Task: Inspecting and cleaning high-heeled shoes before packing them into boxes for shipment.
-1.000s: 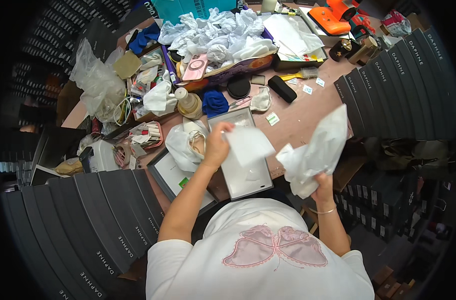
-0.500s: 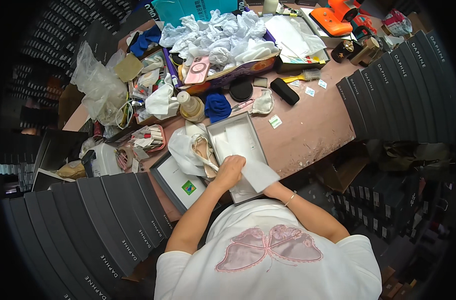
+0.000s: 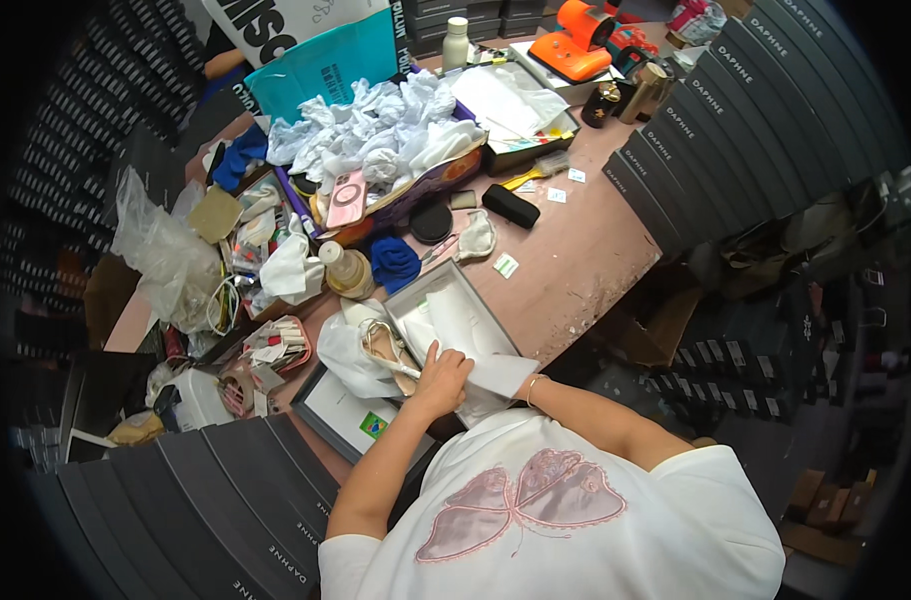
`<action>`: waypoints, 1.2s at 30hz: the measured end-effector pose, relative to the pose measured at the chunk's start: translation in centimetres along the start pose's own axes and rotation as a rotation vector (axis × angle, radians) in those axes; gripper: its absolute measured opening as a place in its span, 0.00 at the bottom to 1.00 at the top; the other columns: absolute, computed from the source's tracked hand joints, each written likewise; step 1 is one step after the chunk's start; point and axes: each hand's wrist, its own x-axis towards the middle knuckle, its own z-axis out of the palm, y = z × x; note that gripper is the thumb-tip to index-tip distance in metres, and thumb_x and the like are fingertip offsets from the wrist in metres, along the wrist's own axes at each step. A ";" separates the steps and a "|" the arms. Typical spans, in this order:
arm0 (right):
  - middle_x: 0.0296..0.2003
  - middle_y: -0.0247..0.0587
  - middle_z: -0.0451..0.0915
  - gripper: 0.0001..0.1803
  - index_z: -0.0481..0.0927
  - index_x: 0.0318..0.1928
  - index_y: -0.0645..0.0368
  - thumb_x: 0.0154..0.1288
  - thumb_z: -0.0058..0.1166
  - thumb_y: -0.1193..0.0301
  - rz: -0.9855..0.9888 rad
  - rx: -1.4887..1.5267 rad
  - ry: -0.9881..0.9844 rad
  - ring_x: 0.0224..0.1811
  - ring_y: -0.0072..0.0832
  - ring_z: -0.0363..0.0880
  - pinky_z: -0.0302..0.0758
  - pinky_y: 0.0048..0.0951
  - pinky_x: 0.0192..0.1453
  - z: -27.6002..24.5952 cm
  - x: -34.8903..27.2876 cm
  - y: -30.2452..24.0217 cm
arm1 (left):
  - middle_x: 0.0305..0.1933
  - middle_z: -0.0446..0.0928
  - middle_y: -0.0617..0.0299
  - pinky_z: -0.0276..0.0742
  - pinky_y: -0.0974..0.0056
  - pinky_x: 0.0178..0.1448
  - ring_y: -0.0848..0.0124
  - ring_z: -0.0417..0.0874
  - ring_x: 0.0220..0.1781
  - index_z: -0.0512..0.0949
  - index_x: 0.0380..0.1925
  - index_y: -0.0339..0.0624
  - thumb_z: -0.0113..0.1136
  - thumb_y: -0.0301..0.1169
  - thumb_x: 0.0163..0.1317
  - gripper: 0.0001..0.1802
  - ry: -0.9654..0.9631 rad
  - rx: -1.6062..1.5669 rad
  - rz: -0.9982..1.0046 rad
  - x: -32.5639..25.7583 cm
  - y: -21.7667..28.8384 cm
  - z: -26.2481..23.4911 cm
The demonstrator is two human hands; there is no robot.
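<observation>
A grey shoe box [image 3: 497,331] lies open in front of me, lined with white tissue paper [image 3: 445,313]. My left hand [image 3: 443,378] rests on the paper at the box's near left side, its fingers stretched and slightly apart. At the near right corner my right hand [image 3: 524,389] is mostly hidden behind a raised flap of the tissue paper, so its fingers do not show. Just left of the box sits a light strappy shoe [image 3: 383,345], partly in white wrapping [image 3: 343,358]. The box lid [image 3: 337,408], white inside with a small green sticker, lies below the shoe.
Stacks of dark shoe boxes rise at the near left [image 3: 190,490] and right [image 3: 715,120]. Behind the box are a pump bottle [image 3: 345,272], a blue cloth [image 3: 394,263], a black case [image 3: 510,206] and a carton of crumpled paper [image 3: 375,135] with a pink phone [image 3: 346,198].
My left hand has gone from closed fingers to stretched ones on the tissue paper. My right hand stays by the paper flap. The whole view has shifted and tilted.
</observation>
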 end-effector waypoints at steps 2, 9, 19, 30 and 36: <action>0.37 0.45 0.81 0.12 0.76 0.45 0.50 0.60 0.47 0.68 0.080 0.027 -0.059 0.36 0.43 0.82 0.76 0.41 0.42 0.9 -0.6 0.3 | 0.43 0.72 0.56 0.48 0.41 0.72 0.59 0.72 0.54 0.74 0.42 0.42 0.63 0.26 0.40 0.23 0.084 -0.016 0.006 -0.2 0.4 0.1; 0.33 0.47 0.79 0.14 0.77 0.44 0.54 0.54 0.52 0.70 -0.051 0.006 0.163 0.34 0.49 0.78 0.73 0.46 0.40 1.5 -1.5 0.7 | 0.42 0.72 0.56 0.48 0.42 0.72 0.59 0.72 0.54 0.75 0.39 0.43 0.64 0.28 0.40 0.21 0.067 0.037 -0.026 0.1 0.5 0.5; 0.37 0.53 0.80 0.13 0.80 0.41 0.60 0.52 0.51 0.77 0.210 0.288 0.386 0.40 0.50 0.78 0.74 0.44 0.45 3.0 -3.8 1.2 | 0.46 0.71 0.56 0.49 0.39 0.71 0.59 0.71 0.56 0.74 0.44 0.44 0.65 0.29 0.39 0.26 0.051 0.053 -0.024 0.4 0.7 1.3; 0.42 0.50 0.80 0.14 0.77 0.50 0.52 0.65 0.48 0.66 0.174 0.466 0.109 0.41 0.47 0.78 0.73 0.41 0.45 2.0 -0.9 1.1 | 0.50 0.75 0.54 0.47 0.42 0.73 0.59 0.72 0.59 0.77 0.47 0.40 0.56 0.27 0.50 0.20 -0.016 -0.343 -0.149 1.0 -0.9 -0.8; 0.36 0.53 0.80 0.11 0.78 0.42 0.63 0.60 0.57 0.72 0.399 0.368 0.358 0.38 0.51 0.76 0.73 0.39 0.44 -0.6 -3.6 -2.0 | 0.45 0.77 0.54 0.52 0.44 0.71 0.58 0.73 0.56 0.78 0.45 0.41 0.54 0.26 0.55 0.16 0.053 -0.216 -0.181 1.3 -0.4 0.6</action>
